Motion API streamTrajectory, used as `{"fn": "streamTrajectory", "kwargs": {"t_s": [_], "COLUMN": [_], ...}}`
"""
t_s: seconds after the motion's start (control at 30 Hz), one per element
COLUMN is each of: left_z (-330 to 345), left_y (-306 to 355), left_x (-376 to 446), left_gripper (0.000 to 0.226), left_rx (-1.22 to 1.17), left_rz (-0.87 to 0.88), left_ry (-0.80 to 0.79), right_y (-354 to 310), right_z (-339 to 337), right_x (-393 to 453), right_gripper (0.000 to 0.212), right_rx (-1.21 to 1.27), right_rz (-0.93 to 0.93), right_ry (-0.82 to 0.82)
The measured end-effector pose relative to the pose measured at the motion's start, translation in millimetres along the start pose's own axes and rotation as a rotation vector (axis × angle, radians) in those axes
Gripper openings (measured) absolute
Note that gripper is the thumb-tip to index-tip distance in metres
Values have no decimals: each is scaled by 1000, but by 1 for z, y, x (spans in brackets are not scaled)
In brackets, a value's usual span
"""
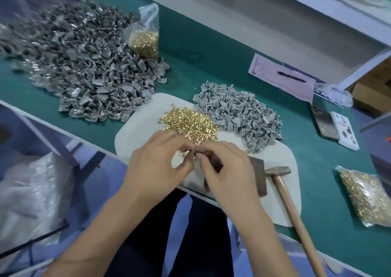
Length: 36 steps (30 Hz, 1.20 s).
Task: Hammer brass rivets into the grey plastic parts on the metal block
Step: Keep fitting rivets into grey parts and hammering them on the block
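Observation:
A heap of loose brass rivets (190, 122) lies on a pale mat (139, 126), with a pile of grey plastic parts (237, 115) to its right. My left hand (156, 166) and my right hand (226, 170) meet just in front of the rivet heap, fingertips pinching a small grey part (197, 154) between them. Whether a rivet is in it I cannot tell. The dark metal block (257, 175) sits under and right of my right hand, mostly hidden. A hammer (285, 183) with a wooden handle lies on the mat beside the block.
A large pile of grey parts (80, 69) covers the table's left. Bags of rivets stand at the back (145, 41) and lie at the right (368, 194). A paper with a pen (283, 77), a phone (324, 122) and a white card (344, 130) lie to the right. A plastic bag (31, 196) sits lower left.

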<state>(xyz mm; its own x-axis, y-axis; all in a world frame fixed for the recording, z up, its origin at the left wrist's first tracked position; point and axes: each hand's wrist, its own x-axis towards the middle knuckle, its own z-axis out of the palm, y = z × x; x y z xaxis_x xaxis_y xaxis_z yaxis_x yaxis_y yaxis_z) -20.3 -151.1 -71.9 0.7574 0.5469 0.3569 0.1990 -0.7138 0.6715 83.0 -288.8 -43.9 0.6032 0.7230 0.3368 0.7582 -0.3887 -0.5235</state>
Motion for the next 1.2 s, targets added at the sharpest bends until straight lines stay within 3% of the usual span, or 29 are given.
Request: {"fn": "streamTrajectory", "kwargs": {"t_s": [0.27,0.5,0.77,0.87,1.0,1.2], "left_z": [-42,-59,-57,-54,-50,-46], "left_y": [-52,-91,-104,-108,-111,-105], "left_x": [-11,2,27,34,32,22], "left_gripper": [5,3,8,7,9,14], "left_rx": [84,193,279,272,252,196], "left_rz": [-147,-311,-427,-442,-440,-331], "left_ry": [82,44,131,157,196,289], "right_y": [-39,-43,-35,-30,-29,-28], "right_z": [59,81,85,83,86,98], "right_x": [37,62,90,96,104,107], "right_gripper": [12,11,15,31,46,24], "right_rx": [46,34,-161,-246,-330,-321], "right_rz": [-70,7,185,197,142,97], "right_ry": [-149,-108,-61,-66,-244,-230]}}
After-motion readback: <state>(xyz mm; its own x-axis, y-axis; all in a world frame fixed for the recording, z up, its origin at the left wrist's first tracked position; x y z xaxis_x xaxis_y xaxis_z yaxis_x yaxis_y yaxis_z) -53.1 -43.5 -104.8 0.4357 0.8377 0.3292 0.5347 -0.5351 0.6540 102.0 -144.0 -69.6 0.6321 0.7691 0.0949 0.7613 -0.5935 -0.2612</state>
